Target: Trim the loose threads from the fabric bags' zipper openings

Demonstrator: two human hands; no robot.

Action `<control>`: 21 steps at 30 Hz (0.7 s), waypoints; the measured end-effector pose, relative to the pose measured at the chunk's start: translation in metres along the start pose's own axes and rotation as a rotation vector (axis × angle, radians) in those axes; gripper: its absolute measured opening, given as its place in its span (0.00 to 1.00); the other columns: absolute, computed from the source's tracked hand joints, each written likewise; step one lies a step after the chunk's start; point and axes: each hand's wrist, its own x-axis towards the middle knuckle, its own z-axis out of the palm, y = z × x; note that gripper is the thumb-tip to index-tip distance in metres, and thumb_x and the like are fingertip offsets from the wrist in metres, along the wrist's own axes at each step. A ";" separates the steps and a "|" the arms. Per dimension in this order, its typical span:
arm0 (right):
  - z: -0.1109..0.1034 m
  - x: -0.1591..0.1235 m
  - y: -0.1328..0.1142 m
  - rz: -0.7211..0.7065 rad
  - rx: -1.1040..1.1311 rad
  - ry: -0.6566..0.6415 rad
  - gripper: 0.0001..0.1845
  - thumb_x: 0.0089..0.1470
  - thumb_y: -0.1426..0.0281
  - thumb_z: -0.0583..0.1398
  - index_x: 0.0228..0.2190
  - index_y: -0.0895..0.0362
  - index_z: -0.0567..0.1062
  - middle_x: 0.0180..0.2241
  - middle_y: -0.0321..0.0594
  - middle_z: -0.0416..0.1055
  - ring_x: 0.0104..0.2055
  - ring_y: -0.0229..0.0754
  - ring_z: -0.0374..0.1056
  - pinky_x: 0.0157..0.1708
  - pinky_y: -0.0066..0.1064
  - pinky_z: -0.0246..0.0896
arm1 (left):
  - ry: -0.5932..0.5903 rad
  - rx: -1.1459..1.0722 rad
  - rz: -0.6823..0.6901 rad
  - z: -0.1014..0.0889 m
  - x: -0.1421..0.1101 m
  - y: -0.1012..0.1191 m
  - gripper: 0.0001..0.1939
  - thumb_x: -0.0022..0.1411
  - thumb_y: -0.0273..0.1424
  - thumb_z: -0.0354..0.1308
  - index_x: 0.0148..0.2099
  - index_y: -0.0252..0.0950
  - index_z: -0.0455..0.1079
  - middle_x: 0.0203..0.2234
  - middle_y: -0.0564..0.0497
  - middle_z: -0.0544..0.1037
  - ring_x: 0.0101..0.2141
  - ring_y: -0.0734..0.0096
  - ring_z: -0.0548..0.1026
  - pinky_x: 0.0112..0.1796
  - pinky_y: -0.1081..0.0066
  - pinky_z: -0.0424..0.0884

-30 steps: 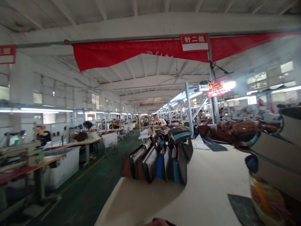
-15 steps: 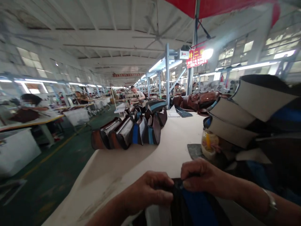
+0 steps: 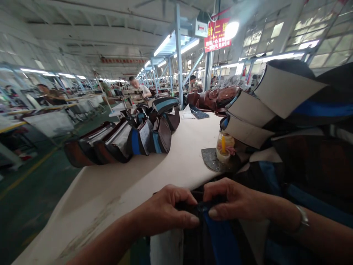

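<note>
Both my hands grip the top edge of a black bag piece with a blue stripe (image 3: 220, 239) at the near edge of a long pale table (image 3: 176, 165). My left hand (image 3: 168, 211) is closed on it from the left, thumb and fingers pinching the edge. From the right, my right hand (image 3: 234, 200) pinches the same edge, and a bracelet shows on its wrist. The two hands almost touch.
A row of finished black, brown and blue bags (image 3: 124, 138) stands along the table's left edge. A tall pile of bag parts (image 3: 289, 110) rises at right, with a small glass jar (image 3: 224, 147) beside it. Brown bags (image 3: 215, 99) lie farther back. Other people sit at sewing tables to the left.
The view has tilted down from the hall to the table. My hands came into sight holding the bag piece and have drawn closer together on its edge.
</note>
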 end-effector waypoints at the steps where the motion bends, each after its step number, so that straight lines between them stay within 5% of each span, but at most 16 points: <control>1: 0.000 -0.001 0.001 0.012 0.026 -0.006 0.20 0.53 0.56 0.67 0.34 0.62 0.74 0.27 0.31 0.60 0.29 0.33 0.53 0.27 0.25 0.48 | -0.004 -0.010 0.003 0.001 0.002 -0.001 0.16 0.54 0.37 0.66 0.41 0.30 0.76 0.28 0.55 0.71 0.29 0.76 0.64 0.31 0.75 0.60; 9: 0.003 -0.007 -0.015 0.007 0.192 0.004 0.14 0.53 0.64 0.67 0.31 0.62 0.73 0.28 0.33 0.60 0.29 0.34 0.53 0.28 0.26 0.48 | -0.069 -0.139 -0.050 0.006 0.008 0.020 0.14 0.52 0.35 0.66 0.40 0.32 0.75 0.29 0.54 0.71 0.30 0.75 0.64 0.32 0.73 0.61; 21: 0.010 -0.014 -0.012 0.070 0.176 0.049 0.16 0.52 0.60 0.67 0.29 0.61 0.74 0.25 0.31 0.59 0.26 0.33 0.51 0.25 0.27 0.44 | -0.022 0.000 -0.109 0.013 0.001 0.015 0.12 0.54 0.34 0.63 0.39 0.32 0.75 0.25 0.56 0.69 0.27 0.76 0.61 0.30 0.72 0.57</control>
